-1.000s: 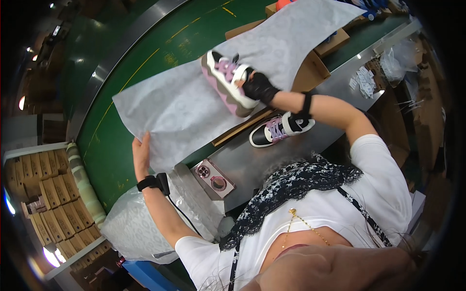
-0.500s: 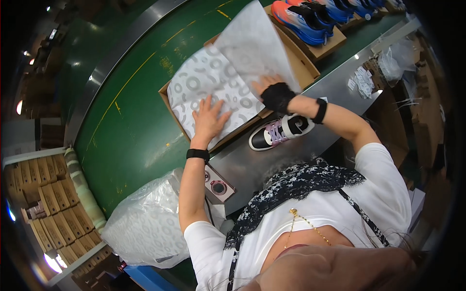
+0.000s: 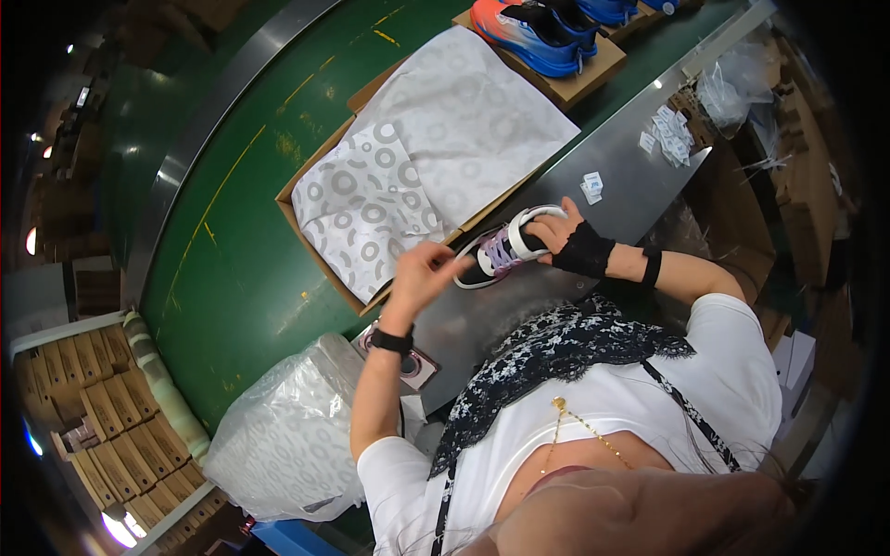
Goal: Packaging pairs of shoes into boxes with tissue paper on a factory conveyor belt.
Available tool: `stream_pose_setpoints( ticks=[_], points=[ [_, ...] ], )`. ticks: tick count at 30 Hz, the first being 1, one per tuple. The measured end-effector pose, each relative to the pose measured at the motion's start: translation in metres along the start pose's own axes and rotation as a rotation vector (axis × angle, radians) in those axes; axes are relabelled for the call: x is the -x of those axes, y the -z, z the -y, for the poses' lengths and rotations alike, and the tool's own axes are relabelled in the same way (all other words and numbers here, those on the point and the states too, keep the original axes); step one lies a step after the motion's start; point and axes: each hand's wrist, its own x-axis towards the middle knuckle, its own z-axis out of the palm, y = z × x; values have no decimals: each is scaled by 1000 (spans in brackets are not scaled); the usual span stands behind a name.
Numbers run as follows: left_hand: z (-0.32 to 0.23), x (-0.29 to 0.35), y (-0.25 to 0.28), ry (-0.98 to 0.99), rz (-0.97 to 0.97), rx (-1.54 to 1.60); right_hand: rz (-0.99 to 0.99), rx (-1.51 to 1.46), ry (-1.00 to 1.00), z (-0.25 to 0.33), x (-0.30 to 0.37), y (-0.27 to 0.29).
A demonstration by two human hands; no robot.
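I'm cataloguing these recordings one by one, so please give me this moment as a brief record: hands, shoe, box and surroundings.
Right hand: in a black fingerless wrap, gripping the shoe by its ankle opening
Left hand: bare, fingers bent, by the toe; blurred, contact unclear
Shoe: black and white, lilac laces, over the metal ledge
Box: open cardboard, on the green surface
Paper: white, grey-patterned, spread across the box
Nearby: phone, plastic bag, loose white tags, orange-and-blue shoe
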Motion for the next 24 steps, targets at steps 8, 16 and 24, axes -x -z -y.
stream_pose_setpoints(
  ticks=[8,16,24],
  points=[
    [30,21,-72,-179,-287,-90,0,-241,146,46,-61,42],
    [5,55,-10,-130,-338,620,-191,-313,334,85,-124,117],
    [44,29,23,-170,-638,1066,-558,-674,88,52,-119,132]
  ],
)
